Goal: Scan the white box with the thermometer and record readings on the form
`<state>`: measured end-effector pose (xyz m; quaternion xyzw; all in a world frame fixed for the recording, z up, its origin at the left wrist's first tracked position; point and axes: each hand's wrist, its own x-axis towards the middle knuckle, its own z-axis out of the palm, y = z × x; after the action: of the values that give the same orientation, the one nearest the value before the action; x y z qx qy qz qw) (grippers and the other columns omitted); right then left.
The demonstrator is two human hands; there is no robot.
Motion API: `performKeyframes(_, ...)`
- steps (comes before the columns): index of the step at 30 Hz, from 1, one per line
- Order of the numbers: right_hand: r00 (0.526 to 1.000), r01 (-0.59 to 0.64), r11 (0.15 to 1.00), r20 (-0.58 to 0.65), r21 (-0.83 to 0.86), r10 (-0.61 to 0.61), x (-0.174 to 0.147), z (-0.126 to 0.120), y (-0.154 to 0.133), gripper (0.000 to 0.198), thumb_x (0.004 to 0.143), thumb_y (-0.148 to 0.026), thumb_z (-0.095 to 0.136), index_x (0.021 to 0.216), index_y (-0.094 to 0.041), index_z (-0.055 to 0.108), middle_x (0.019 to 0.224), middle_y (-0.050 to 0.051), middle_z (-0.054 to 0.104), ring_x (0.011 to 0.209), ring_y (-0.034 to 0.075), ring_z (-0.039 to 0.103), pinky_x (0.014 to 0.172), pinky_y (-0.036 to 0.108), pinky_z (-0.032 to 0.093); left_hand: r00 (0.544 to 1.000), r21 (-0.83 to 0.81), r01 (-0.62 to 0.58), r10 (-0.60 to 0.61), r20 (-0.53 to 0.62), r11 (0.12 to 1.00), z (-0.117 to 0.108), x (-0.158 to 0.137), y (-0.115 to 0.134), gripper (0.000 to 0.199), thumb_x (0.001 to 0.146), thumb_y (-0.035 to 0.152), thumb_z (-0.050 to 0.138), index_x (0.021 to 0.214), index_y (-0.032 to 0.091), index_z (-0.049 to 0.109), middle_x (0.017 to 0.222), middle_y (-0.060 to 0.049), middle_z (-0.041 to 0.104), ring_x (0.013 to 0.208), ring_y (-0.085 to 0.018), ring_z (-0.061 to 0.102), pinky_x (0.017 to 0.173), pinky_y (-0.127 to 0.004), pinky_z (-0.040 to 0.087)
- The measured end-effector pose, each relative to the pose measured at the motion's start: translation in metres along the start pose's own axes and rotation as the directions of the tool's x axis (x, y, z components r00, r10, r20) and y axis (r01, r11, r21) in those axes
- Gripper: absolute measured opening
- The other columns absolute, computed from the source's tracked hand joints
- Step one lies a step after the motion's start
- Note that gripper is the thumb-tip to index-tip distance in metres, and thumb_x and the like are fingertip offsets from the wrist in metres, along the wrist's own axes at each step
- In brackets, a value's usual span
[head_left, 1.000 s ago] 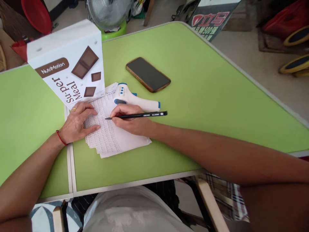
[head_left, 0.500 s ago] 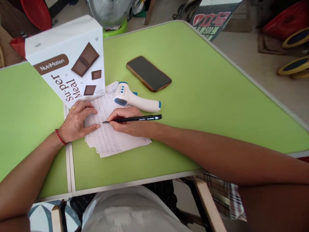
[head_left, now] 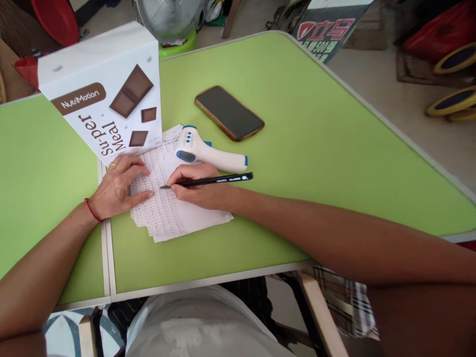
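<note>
Several white paper sheets (head_left: pixel 159 213), covered in rows of handwriting, lie stacked on the green table. My right hand (head_left: pixel 195 186) grips a black pen (head_left: pixel 223 179), its tip at the written rows. On the left edge of the sheets rests my left hand (head_left: pixel 121 186), fingers spread and holding nothing; it has a ring and a red cord at the wrist. A white and blue infrared thermometer (head_left: pixel 211 152) lies partly over the sheets, just beyond my right hand. The white NutriMotion box (head_left: pixel 100 74) stands behind my left hand, over the far end of the paper.
A dark smartphone (head_left: pixel 229 113) in a brownish case lies beyond the thermometer. The green table (head_left: pixel 327 148) has a pale edge strip and a seam under my left wrist. A fan (head_left: pixel 169 20) stands behind it. Wooden chair armrests (head_left: pixel 323 317) are below the near edge.
My right hand and the pen have shifted very slightly to the right along the sheet, and the pen's back end has risen a little. My left hand stays in place.
</note>
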<state>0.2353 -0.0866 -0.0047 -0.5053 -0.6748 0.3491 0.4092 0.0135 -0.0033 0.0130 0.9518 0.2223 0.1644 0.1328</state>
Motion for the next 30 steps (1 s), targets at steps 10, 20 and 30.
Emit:
performKeyframes(10,0.999,0.037,0.999,0.022,-0.006,-0.037,-0.0005,-0.0023,0.0021,0.007,0.072,-0.018,0.056,0.069,-0.019,0.062,0.067,-0.001,0.067,0.060,0.011,0.056,0.056,0.023,0.044,1.000,0.000,-0.009,0.009,-0.005,1.000,0.0003,0.0000,0.0000,0.038,0.087,0.051,0.061,0.110,0.021,0.057,0.117,-0.013,0.056,0.111,-0.029,0.051,0.098,-0.049,0.043)
performKeyframes(20,1.000,0.013,1.000,-0.022,-0.028,-0.013,-0.0004,-0.0002,-0.0001,0.007,0.071,-0.016,0.056,0.068,-0.020,0.061,0.066,-0.002,0.066,0.059,0.011,0.057,0.057,0.023,0.045,1.000,0.001,0.012,-0.012,0.013,1.000,-0.0008,0.0005,0.0006,0.039,0.086,0.052,0.060,0.110,0.022,0.057,0.119,-0.012,0.056,0.112,-0.029,0.051,0.098,-0.049,0.043)
performKeyframes(30,0.998,0.058,0.998,0.002,0.005,-0.058,-0.0004,-0.0027,0.0029,0.006,0.071,-0.018,0.054,0.067,-0.020,0.058,0.065,-0.002,0.064,0.059,0.010,0.054,0.054,0.023,0.041,0.999,0.004,-0.037,0.037,-0.022,0.999,0.0007,-0.0005,-0.0006,0.038,0.087,0.049,0.062,0.110,0.019,0.058,0.117,-0.014,0.056,0.110,-0.029,0.052,0.096,-0.048,0.044)
